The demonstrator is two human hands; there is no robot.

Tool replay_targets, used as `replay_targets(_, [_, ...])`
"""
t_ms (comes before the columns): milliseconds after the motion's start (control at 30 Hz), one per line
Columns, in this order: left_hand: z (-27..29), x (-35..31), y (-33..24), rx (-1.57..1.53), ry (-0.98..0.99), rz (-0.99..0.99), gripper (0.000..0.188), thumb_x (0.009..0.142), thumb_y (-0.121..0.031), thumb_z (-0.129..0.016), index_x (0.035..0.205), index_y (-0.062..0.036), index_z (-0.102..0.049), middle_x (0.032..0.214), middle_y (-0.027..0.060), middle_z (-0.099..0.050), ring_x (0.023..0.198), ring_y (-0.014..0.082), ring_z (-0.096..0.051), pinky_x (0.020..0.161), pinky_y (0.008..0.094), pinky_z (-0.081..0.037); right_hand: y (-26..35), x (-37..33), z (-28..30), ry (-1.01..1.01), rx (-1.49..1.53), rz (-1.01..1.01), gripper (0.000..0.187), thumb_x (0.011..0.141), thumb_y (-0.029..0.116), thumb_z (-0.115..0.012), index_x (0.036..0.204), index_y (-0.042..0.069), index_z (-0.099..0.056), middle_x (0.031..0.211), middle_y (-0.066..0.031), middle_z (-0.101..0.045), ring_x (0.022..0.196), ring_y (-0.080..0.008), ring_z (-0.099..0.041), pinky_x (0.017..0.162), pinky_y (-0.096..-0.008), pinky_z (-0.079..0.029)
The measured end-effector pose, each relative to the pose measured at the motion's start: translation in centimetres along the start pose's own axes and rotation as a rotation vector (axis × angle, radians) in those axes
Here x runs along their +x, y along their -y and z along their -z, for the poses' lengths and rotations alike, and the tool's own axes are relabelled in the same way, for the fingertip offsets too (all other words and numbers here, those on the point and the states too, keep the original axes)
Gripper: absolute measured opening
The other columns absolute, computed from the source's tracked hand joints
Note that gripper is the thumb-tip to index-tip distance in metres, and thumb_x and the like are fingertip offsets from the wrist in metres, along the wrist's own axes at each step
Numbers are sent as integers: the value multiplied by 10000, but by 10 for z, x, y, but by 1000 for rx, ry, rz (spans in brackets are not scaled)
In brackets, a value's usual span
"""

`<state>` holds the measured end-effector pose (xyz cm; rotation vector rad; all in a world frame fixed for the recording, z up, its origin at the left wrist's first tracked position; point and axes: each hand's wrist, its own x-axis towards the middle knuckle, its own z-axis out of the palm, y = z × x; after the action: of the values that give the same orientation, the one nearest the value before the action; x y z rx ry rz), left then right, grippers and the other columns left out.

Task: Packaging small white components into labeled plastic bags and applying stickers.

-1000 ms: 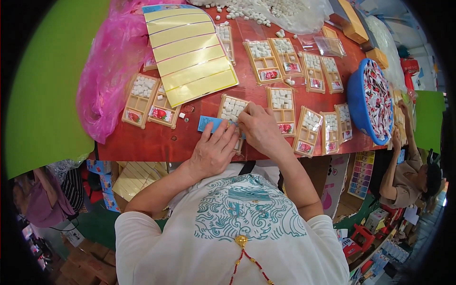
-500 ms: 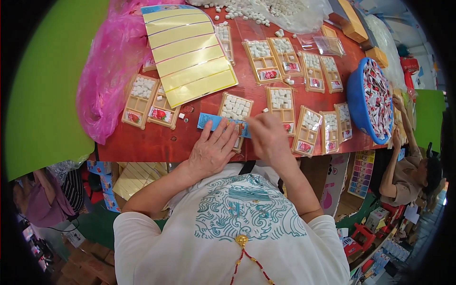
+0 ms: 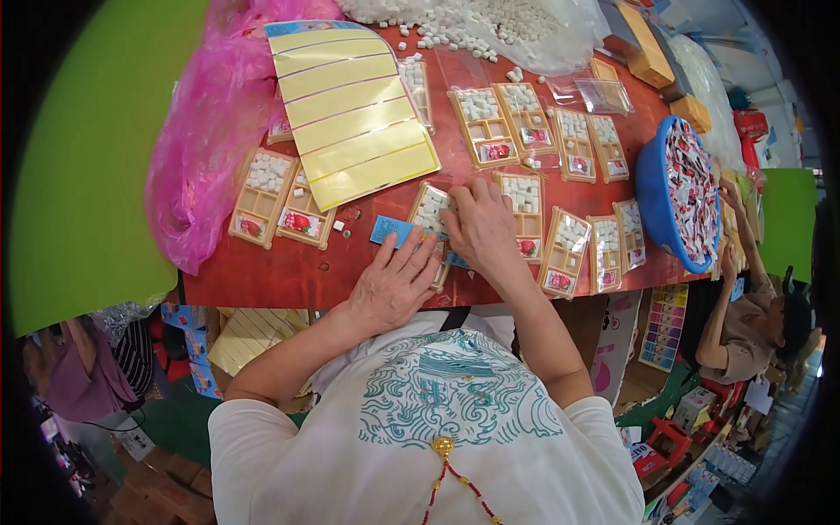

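Observation:
A tan compartment tray (image 3: 428, 206) filled with white cubes at its far end lies right in front of me. Across its nearer part runs a blue printed strip (image 3: 389, 229). My left hand (image 3: 395, 282) rests flat on the strip and the tray's near end, fingers stretched out. My right hand (image 3: 483, 229) is bent over the tray's right edge, fingers curled together beside the cubes. Whatever its fingertips may hold is hidden. Just right of that hand is another tray (image 3: 528, 220) with white cubes and a small strawberry-printed packet.
A yellow striped sheet (image 3: 359, 114) overlaps trays at left, beside pink plastic film (image 3: 206, 131). More filled trays (image 3: 567, 249) stand to the right. A blue basin (image 3: 652, 188) of small packets is at the table's right. Loose white cubes (image 3: 455, 31) lie at the back. A co-worker (image 3: 752, 328) sits at right.
My right hand has moved from the strip's right end up to the tray's right edge beside the cubes. My left hand stays on the strip. The whole view has shifted slightly.

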<state>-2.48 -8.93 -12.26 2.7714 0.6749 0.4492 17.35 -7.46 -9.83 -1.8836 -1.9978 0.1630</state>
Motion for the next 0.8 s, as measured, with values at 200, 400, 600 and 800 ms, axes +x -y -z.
replay_targets(200, [-2,-1,-1,36,-24,-24,451,880,-285,-586,1222,5,-537,1406,211,-437,1373,369,-323,1097,519,-240,-12,16,-2,47,133,-19,208,819,211,-623,809,12,-565,862,-159,-540,843,-348,-548,742,-432,-436])
replay_targets(400, [-2,-3,1,51,-37,-40,440,883,-259,-567,1232,7,-527,1407,202,-439,1363,364,-343,1097,506,-249,-11,40,20,422,441,-372,297,830,281,-649,833,-10,-590,788,-125,-588,725,-217,-576,655,-338,-455])
replay_targets(600, [-2,-2,1,31,-36,-63,454,873,-228,-562,1259,5,-511,1422,191,-427,1371,352,-336,1102,501,-247,-34,43,3,443,656,-401,326,824,290,-668,933,-13,-615,792,-49,-608,736,-125,-558,651,-276,-447])
replay_targets(800, [-2,-6,1,35,-51,-81,473,874,-199,-541,1300,-2,-487,1433,178,-418,1378,343,-328,1112,494,-238,-39,40,10,656,839,-327,236,842,218,-658,959,17,-624,845,-9,-624,778,-79,-565,684,-247,-445])
